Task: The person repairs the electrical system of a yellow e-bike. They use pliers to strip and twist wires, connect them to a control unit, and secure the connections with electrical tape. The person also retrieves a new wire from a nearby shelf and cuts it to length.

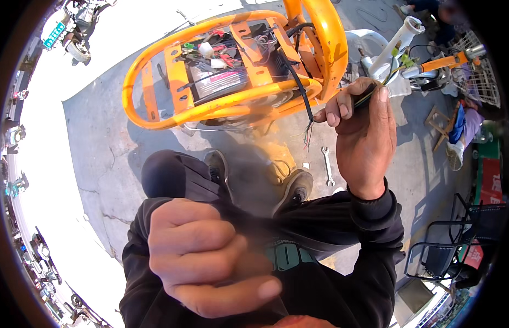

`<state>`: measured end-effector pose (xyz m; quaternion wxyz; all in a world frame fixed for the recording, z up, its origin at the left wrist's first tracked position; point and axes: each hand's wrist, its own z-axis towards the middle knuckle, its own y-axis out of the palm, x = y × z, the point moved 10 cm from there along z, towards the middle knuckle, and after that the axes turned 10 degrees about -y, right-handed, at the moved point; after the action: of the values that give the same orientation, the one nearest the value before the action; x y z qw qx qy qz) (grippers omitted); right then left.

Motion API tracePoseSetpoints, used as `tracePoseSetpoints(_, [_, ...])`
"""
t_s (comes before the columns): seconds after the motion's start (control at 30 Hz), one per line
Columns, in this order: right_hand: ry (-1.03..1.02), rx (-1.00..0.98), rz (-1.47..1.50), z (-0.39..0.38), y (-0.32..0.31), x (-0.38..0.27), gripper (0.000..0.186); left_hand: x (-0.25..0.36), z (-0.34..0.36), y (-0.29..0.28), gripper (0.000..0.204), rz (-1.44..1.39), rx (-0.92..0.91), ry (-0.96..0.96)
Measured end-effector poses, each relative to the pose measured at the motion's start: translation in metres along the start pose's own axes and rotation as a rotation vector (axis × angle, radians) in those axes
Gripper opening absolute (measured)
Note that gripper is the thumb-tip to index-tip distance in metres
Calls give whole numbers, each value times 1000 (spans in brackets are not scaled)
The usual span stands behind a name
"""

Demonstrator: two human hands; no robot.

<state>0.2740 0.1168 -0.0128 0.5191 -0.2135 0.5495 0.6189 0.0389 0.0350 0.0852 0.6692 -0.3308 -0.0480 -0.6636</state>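
R hand (366, 136) w/ cable (365, 97); 1 wrench (328, 166), 2 shoes (298, 185), 1 orng frame (332, 41).

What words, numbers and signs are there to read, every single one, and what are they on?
I won't copy writing out, but here's where it is:
Big teal letters on the black top, partly hidden.
Print on the label of the grey box inside the orange frame: too small to read.
Pale characters on the red panel at right.
Marks on the teal plate, upper left: too small to read.
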Motion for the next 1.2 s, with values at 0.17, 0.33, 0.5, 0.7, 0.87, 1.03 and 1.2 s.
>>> tracePoseSetpoints(0.17, [-91, -87, -305, -15, 10, -15, 42, 57, -14, 28, 41, 176, 47, 218])
tracePoseSetpoints(0.33, [-265, -191, -622, 1, 19, -32, 36, -36, 61, 19, 31, 596, -156, -29])
tracePoseSetpoints(0.5, [-420, -325, -1037, 17, 52, -38, 15, -137, 80, 48, 26, 575, -648, -148])
tracePoseSetpoints(0.7, [-483, -431, -1433, 20, 67, -18, 25, -173, 68, 56, 23, 562, -598, -81])
tracePoseSetpoints(0.87, [-404, -411, -1502, 25, 72, -12, 27, -194, 72, 56, 26, 568, -545, -108])
tracePoseSetpoints(1.03, [-385, -339, -1540, 22, 71, -7, 22, -221, 80, 51, 25, 492, -521, -257])
tracePoseSetpoints(1.2, [-414, -270, -1621, 16, 81, -4, 22, -224, 75, 50, 19, 368, -481, -261])
